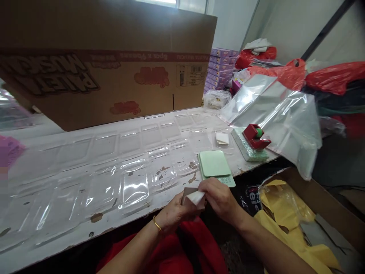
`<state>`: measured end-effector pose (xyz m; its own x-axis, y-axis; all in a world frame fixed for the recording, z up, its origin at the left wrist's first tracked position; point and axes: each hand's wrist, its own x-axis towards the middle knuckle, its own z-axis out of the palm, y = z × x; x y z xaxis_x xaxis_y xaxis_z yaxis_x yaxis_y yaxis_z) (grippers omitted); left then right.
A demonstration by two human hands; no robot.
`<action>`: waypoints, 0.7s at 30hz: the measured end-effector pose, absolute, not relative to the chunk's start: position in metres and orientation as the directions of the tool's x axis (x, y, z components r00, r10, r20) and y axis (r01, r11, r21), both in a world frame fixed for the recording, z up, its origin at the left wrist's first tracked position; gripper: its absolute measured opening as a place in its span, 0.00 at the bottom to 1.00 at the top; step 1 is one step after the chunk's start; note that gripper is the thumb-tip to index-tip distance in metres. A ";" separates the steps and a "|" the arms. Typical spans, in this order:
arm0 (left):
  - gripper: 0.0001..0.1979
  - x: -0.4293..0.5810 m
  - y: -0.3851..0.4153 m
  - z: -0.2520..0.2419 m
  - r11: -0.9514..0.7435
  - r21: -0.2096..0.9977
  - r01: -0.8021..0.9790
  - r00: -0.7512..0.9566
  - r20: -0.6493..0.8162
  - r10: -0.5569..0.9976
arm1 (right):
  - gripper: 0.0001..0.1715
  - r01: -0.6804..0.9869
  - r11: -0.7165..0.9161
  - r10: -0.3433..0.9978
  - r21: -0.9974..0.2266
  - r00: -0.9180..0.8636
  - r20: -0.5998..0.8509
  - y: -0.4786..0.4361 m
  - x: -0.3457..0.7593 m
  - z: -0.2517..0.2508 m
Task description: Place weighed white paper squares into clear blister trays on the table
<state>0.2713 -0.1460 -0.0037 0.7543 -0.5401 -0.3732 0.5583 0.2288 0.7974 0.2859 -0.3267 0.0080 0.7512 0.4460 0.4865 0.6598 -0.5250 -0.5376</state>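
Fingers of your left hand (172, 213) grip the small, thin white-and-grey paper (194, 199); your right hand (221, 198) pinches its corner, so light, even pressure should avoid creases

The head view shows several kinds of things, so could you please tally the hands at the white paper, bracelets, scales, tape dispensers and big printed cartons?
Hands at the white paper: 2 (left hand, right hand)
Gold bracelet: 1
Green scale: 1
Red tape dispenser: 1
Big printed carton: 1
Total: 6
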 end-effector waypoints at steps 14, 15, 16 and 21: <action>0.20 0.248 -0.150 -0.039 0.124 0.620 0.775 0.582 -0.622 -0.524 | 0.17 0.181 -0.739 0.080 -0.649 0.980 0.181 -0.409 0.404 -0.027; 0.20 0.248 -0.152 -0.039 0.104 0.634 0.767 0.586 -0.624 -0.517 | 0.21 0.204 -0.725 0.067 -0.658 0.971 0.228 -0.403 0.390 -0.026; 0.20 0.249 -0.154 -0.038 0.073 0.658 0.750 0.593 -0.619 -0.515 | 0.23 0.240 -0.696 0.075 -0.677 0.962 0.264 -0.395 0.372 -0.026; 0.17 0.252 -0.177 -0.033 -0.116 0.791 0.601 0.604 -0.545 -0.582 | 0.23 0.366 -0.397 0.372 -0.841 0.902 0.217 -0.353 0.264 -0.030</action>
<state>0.2522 -0.1770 -0.0326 0.6036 -0.5824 -0.5445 0.6014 -0.1158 0.7905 0.2636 -0.3531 -0.0304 0.9025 0.3719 0.2173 0.3664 -0.3974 -0.8413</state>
